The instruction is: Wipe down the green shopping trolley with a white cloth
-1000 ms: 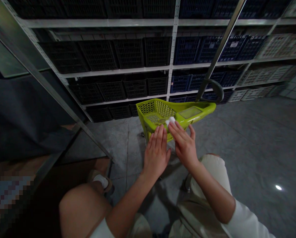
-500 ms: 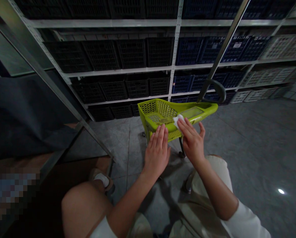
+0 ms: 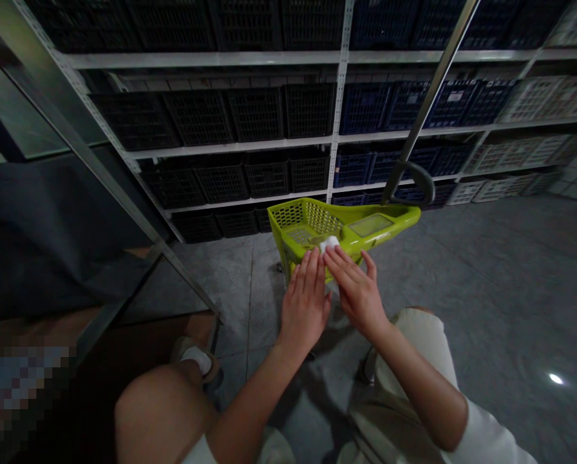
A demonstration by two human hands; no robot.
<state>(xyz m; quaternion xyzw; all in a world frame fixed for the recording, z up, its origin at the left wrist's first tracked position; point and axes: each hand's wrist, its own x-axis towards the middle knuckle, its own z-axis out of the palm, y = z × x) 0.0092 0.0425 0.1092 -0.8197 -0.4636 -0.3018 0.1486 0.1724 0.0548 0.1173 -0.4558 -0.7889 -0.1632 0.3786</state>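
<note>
A small lime-green shopping trolley (image 3: 387, 229) with a mesh basket stands on the grey floor in front of me. My left hand (image 3: 305, 303) lies flat on the basket's near side, fingers straight and together. My right hand (image 3: 356, 290) presses a small white cloth (image 3: 328, 243) against the trolley's near rim with its fingertips. The cloth shows only as a small wad beyond the fingers.
A slanting metal pole (image 3: 426, 103) rises from the trolley's dark handle (image 3: 416, 183). Shelving (image 3: 250, 145) behind holds rows of black, blue and white crates. A grey metal frame (image 3: 124, 200) stands at left. My knees and a shoe (image 3: 196, 357) are below.
My right hand slid the white cloth right along the trolley's rim, then back left beside my left hand. The left hand stayed on the basket.
</note>
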